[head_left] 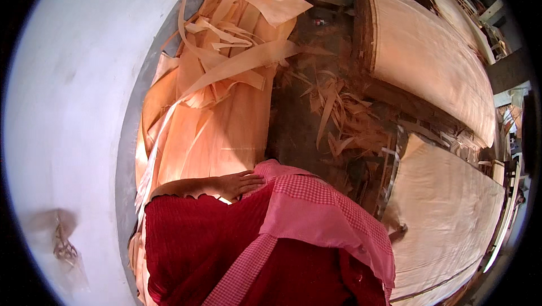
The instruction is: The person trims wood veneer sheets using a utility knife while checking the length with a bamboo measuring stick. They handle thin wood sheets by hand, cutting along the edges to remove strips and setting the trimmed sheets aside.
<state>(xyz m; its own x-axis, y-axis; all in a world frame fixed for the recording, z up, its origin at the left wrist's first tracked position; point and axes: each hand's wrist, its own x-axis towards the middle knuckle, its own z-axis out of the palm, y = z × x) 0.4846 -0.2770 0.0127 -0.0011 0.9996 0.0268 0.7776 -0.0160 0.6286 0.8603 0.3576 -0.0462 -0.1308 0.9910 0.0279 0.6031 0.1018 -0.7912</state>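
Note:
My left hand [240, 184] lies against the front of my pink checked apron [327, 193], its fingers stretched out and nothing in them. Just beyond it, long sheets of wood veneer [237, 131] are piled along the wall. My right hand [398, 233] shows only in small part past the apron's right edge. It is beside a stack of pale veneer sheets [451, 210]; the fingers are too hidden and dark to read, and I cannot tell if they touch the stack.
Loose, curled veneer strips [226, 40] cover the far end of the left pile. Torn scraps [339, 108] litter the dark floor [293, 114] between the piles. Another tall veneer stack [423, 51] stands at the far right. A white wall [73, 108] runs along the left.

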